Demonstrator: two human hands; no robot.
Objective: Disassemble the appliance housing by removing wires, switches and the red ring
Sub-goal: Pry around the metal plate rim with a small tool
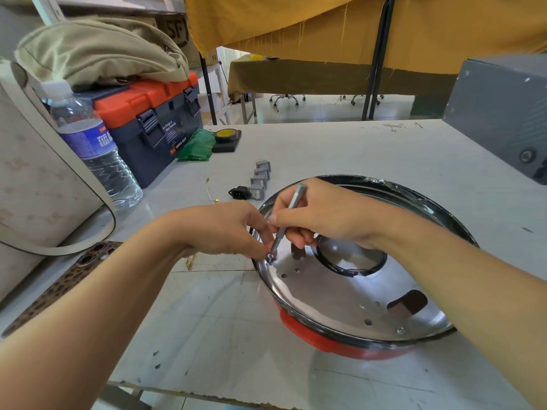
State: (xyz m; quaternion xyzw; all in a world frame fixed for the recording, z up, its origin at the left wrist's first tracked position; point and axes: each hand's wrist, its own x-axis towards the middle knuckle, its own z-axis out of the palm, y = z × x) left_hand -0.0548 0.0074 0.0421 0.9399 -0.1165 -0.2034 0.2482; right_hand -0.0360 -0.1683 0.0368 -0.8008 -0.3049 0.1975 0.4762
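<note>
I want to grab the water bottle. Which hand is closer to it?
Left. The left hand is at the housing's near rim, right of the water bottle. The right hand, holding a screwdriver bit, is farther right.

Our right hand (pixel 322 214) curls its fingers around a thin metal tool, wrist bent downward. Our left hand (pixel 228 229) pinches at the tool's tip, fingers bunched. Both forearms reach forward and converge.
</note>
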